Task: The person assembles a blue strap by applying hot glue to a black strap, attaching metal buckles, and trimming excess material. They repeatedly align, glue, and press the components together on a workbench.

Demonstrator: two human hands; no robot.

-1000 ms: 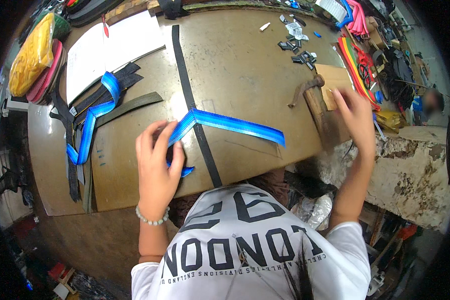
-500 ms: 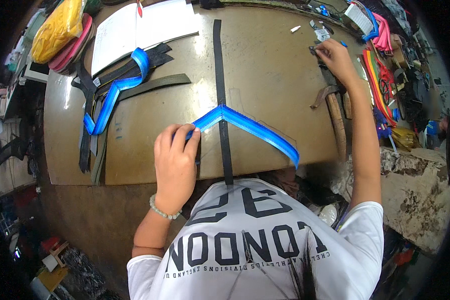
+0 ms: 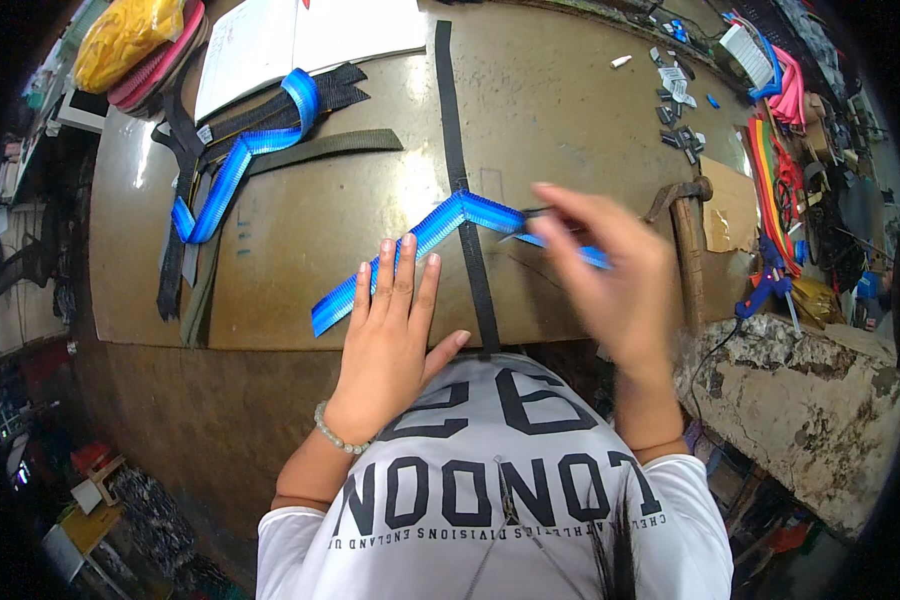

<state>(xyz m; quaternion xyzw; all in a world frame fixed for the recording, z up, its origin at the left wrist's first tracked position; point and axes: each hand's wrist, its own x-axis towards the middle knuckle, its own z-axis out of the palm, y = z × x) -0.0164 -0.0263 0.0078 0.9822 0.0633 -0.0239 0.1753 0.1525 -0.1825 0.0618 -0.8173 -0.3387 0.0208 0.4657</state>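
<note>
A blue ribbed strap [image 3: 463,207] lies in an upside-down V on the table, its peak over a long black strap [image 3: 451,110] that runs from far to near. My left hand [image 3: 390,310] is spread flat, its fingertips on the left arm of the blue strap. Blurred by motion, my right hand [image 3: 620,265] is over the right arm of that strap. Between its thumb and fingers I pinch a small black piece [image 3: 538,212], too smeared to name. The right end of the strap is partly hidden behind this hand.
Blue, black and olive straps [image 3: 320,147] lie bunched at left below an open notebook [image 3: 355,35]. Several small black pieces [image 3: 683,140] are scattered at far right. A hammer [image 3: 686,235] rests near the right edge, beside a blue glue gun [image 3: 765,285].
My right hand has come from the small black pieces at far right to the blue strap, carrying one. My left hand has let go its pinch and flattened onto the strap.
</note>
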